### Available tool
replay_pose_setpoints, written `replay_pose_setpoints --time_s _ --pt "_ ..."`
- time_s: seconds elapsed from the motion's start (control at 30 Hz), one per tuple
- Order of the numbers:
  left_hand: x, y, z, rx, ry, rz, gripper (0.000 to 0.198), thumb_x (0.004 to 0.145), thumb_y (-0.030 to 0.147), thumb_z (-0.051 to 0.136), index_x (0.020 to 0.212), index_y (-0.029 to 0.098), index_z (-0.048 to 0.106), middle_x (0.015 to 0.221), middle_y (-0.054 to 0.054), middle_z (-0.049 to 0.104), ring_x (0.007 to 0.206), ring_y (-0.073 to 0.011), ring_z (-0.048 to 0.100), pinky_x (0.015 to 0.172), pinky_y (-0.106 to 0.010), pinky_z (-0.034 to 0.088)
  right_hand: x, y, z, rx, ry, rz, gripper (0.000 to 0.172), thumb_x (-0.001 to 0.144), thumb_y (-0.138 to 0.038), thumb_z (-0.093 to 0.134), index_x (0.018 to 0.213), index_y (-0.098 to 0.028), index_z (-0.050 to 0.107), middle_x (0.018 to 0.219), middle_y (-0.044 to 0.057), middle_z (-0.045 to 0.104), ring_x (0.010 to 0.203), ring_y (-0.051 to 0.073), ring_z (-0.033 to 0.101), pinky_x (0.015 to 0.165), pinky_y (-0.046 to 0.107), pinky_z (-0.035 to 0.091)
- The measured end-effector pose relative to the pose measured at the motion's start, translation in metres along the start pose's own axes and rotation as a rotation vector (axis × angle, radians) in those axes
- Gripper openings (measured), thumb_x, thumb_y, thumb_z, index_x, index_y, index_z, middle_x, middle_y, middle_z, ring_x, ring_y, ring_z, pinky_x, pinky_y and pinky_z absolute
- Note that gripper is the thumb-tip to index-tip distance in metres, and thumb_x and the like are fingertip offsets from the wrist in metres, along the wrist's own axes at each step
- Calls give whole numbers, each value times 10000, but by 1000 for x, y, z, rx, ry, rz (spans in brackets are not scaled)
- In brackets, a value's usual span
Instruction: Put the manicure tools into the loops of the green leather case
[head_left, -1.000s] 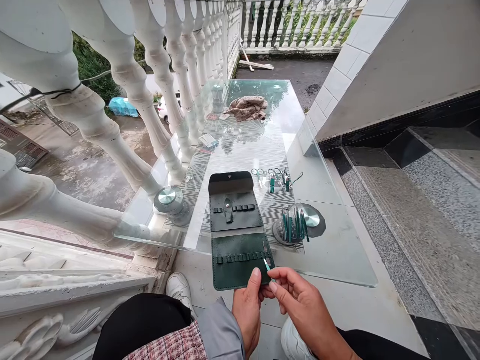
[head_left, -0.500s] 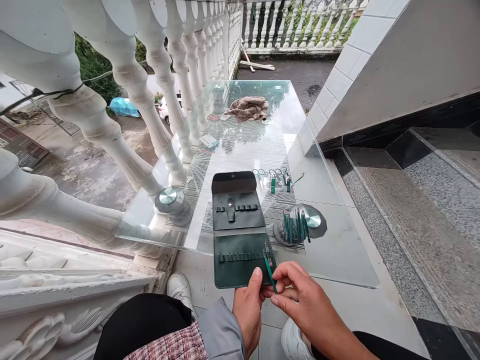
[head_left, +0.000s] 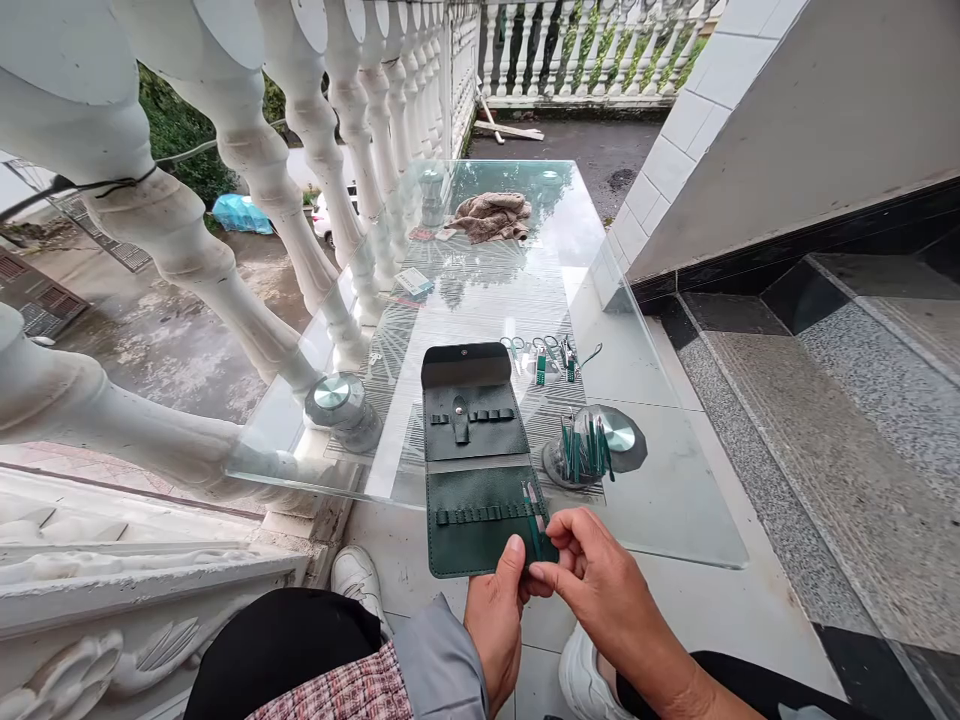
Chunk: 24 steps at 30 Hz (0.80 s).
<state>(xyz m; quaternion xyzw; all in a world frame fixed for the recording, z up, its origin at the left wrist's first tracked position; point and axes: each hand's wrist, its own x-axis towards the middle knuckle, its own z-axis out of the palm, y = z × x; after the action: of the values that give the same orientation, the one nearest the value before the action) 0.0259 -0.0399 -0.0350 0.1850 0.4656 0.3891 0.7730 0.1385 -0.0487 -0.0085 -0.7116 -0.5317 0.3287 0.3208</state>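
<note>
An open dark green tool case (head_left: 474,460) lies on the near part of a glass table (head_left: 660,500), overhanging its front edge. My left hand (head_left: 496,610) pinches the case's lower edge with thumb on top. My right hand (head_left: 592,575) is closed on a thin green-handled tool (head_left: 533,522), whose tip sits in the elastic loops at the case's lower right, beside another slim tool. A bunch of green-handled tools (head_left: 585,448) lies to the right of the case. Scissors and clippers (head_left: 547,355) lie farther back.
White balusters (head_left: 225,230) run along the left side. A brown cloth (head_left: 491,215) and a small box (head_left: 414,282) lie at the table's far end. Round metal table mounts (head_left: 337,400) show under the glass. Tiled steps (head_left: 825,400) rise on the right. My knees and white shoes are below.
My right hand turned the green tool upright and slid it up into the case's loops. The left hand kept its hold on the case.
</note>
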Motion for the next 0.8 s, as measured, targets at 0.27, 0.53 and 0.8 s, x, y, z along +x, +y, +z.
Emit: replay_pose_setpoints --time_s 0.27,0.53,0.8 --pt "3 -4 -2 1 0 -10 475 698 560 679 638 92 626 653 -63 569 675 -167 500 698 -312 401 1 -2 -2 35 -13 56 134 708 -178 553 795 -224 463 759 -25 495 579 109 470 580 267 437" --pt "2 1 0 -50 1 -3 470 671 554 708 689 88 650 677 -51 573 682 -161 497 697 -309 391 1 1 -2 85 -19 15 185 664 -143 578 803 -223 485 776 -26 496 584 104 485 591 268 456" --pt "4 0 0 -13 -4 -3 491 682 580 679 610 96 636 637 -66 570 658 -176 508 697 -325 397 3 3 -4 60 -49 -13 160 712 -138 529 821 -226 449 797 -14 495 610 113 503 613 286 471"
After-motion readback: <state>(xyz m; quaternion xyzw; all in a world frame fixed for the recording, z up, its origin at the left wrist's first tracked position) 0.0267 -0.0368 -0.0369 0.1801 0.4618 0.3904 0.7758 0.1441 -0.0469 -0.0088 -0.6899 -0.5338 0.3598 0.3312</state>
